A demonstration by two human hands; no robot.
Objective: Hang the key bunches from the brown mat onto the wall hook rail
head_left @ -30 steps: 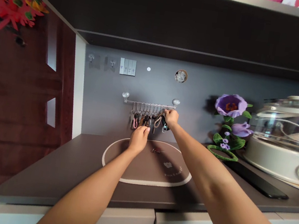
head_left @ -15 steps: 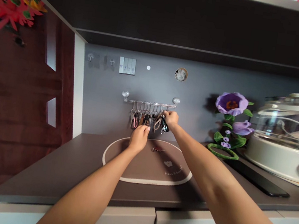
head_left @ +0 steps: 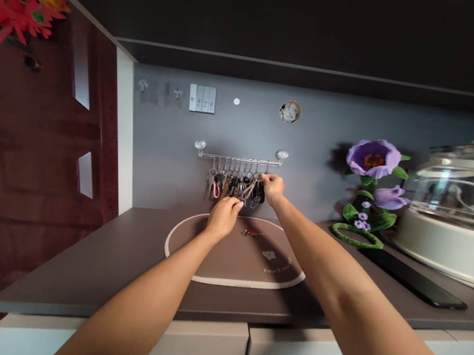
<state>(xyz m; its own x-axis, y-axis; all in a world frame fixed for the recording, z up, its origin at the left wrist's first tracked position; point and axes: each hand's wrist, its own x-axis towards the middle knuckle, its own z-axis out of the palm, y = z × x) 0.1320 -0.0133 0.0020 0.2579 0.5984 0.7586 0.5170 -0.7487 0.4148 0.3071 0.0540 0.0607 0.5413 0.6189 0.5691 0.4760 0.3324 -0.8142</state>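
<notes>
Several bunches of keys hang from hooks on a clear rail (head_left: 240, 159) on the grey wall. My left hand (head_left: 223, 216) is closed below them, its fingertips pinched at the lower end of a braided keychain (head_left: 249, 189), which slants down toward it. My right hand (head_left: 273, 189) is closed at the rail's right end, thumb and finger pinching at a key ring (head_left: 258, 177). Close under the right hand hang dark key fobs (head_left: 257, 195). A pink strap (head_left: 216, 190) hangs farther left. On the brown mat (head_left: 191, 248) lies a small key with a red tag (head_left: 250, 233).
A purple felt flower (head_left: 373, 159) on a green ring base stands right of the mat. Beyond it are a black phone (head_left: 413, 278) and a white steamer with a clear body (head_left: 446, 232). A dark shelf (head_left: 308, 28) overhangs the counter; a wooden door (head_left: 42, 172) is at left.
My left hand has moved slightly right, and the braided keychain now slants toward its fingertips. My right hand stays by the rail's right end. The view has shifted a little.
</notes>
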